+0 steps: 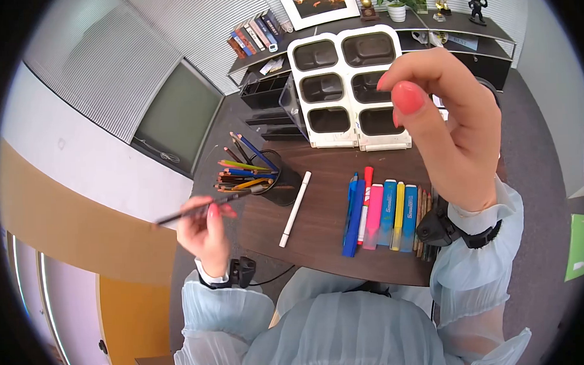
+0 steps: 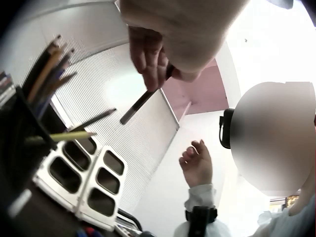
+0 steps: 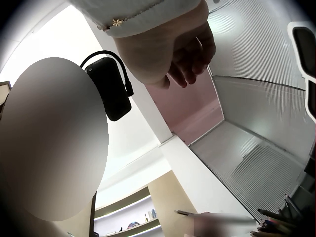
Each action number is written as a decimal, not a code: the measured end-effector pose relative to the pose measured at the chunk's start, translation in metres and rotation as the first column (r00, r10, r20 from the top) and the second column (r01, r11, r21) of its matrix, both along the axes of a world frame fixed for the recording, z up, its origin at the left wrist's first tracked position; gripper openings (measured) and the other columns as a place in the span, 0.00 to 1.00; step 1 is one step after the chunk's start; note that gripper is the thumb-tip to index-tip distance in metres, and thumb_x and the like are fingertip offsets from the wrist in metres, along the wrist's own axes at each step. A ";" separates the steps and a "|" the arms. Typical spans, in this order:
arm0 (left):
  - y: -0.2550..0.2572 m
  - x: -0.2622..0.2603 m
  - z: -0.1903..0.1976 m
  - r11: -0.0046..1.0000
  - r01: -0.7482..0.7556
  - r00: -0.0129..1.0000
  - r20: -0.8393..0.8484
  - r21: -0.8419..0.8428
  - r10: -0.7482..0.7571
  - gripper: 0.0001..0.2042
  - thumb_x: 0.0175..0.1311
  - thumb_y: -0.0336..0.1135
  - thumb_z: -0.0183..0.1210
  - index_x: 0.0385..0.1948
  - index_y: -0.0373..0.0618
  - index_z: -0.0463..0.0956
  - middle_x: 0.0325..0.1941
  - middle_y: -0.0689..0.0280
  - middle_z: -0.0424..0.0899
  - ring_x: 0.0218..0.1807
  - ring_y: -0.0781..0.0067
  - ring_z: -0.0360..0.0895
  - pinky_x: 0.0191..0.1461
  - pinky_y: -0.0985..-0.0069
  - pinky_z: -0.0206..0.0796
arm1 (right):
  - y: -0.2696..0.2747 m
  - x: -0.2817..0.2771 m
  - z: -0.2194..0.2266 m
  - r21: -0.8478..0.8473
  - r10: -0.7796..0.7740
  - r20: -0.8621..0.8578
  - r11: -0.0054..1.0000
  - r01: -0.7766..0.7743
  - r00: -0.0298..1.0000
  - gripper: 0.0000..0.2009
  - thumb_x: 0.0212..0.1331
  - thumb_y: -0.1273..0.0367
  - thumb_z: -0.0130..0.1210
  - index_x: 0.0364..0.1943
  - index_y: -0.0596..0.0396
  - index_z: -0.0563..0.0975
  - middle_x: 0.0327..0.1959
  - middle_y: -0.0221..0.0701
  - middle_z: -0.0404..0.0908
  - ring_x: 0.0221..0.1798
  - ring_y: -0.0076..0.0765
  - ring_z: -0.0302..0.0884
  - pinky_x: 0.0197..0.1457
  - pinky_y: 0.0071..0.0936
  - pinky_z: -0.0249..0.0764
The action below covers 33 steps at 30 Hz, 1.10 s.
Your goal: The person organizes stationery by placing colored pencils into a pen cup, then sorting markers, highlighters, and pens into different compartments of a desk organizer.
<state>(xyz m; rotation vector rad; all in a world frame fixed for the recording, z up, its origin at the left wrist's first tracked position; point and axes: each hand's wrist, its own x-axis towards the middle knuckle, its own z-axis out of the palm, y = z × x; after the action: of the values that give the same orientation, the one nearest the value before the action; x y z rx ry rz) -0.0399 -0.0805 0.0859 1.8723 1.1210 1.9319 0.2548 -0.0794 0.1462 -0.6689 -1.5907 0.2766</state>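
Observation:
My left hand (image 1: 206, 237) holds a thin dark pen or pencil (image 1: 171, 219) between thumb and fingers, its far end close to the black mesh cup (image 1: 286, 186) of coloured pencils. In the left wrist view the dark stick (image 2: 138, 105) points down from the fingers of the left hand (image 2: 170, 42). My right hand (image 1: 461, 135) is raised above the table's right side, fingers loosely bent, with nothing visible in it; the right wrist view shows this hand (image 3: 187, 57) also without an object. A white pen (image 1: 295, 209) lies right of the cup.
Highlighters (image 1: 387, 211), a blue marker (image 1: 354, 226), a red marker (image 1: 367, 180) and brown pencils (image 1: 421, 210) lie side by side on the table (image 1: 261, 228). Behind them stands a white six-compartment organizer (image 1: 350, 90). Black trays (image 1: 263, 96) are at its left, a shelf with books (image 1: 255, 34) farther back.

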 end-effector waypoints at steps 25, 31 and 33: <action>-0.006 0.006 -0.068 0.878 -0.369 0.252 -0.942 -0.305 -0.222 0.23 0.51 0.50 0.58 0.41 0.40 0.69 0.33 0.55 0.75 0.30 0.57 0.77 0.28 0.66 0.67 | 0.014 -0.011 -0.010 0.017 -0.055 0.133 0.998 0.053 0.990 0.07 0.57 0.70 0.49 0.32 0.61 0.73 0.25 0.26 0.71 0.25 0.17 0.63 0.32 0.14 0.61; 0.010 0.064 -0.066 0.893 -0.183 0.306 -0.887 -0.411 -0.345 0.41 0.48 0.63 0.53 0.50 0.26 0.62 0.37 0.49 0.73 0.36 0.52 0.77 0.33 0.67 0.71 | 0.009 -0.014 -0.008 -0.046 -0.058 0.173 0.997 0.067 0.983 0.06 0.57 0.71 0.50 0.32 0.61 0.73 0.24 0.26 0.72 0.25 0.17 0.63 0.31 0.14 0.60; 0.016 0.082 -0.060 0.884 -0.185 0.274 -0.886 -0.430 -0.374 0.43 0.46 0.64 0.54 0.50 0.24 0.61 0.37 0.48 0.73 0.36 0.52 0.77 0.33 0.68 0.71 | 0.010 -0.014 -0.008 -0.046 -0.059 0.182 0.997 0.068 0.982 0.06 0.57 0.71 0.50 0.32 0.61 0.73 0.24 0.26 0.71 0.25 0.17 0.63 0.31 0.14 0.60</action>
<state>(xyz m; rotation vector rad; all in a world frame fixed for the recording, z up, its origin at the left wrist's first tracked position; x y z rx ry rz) 0.0418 -0.0648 0.0262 2.6821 1.4451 0.0730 0.2408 -0.0696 0.1385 -0.8023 -1.7356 0.2153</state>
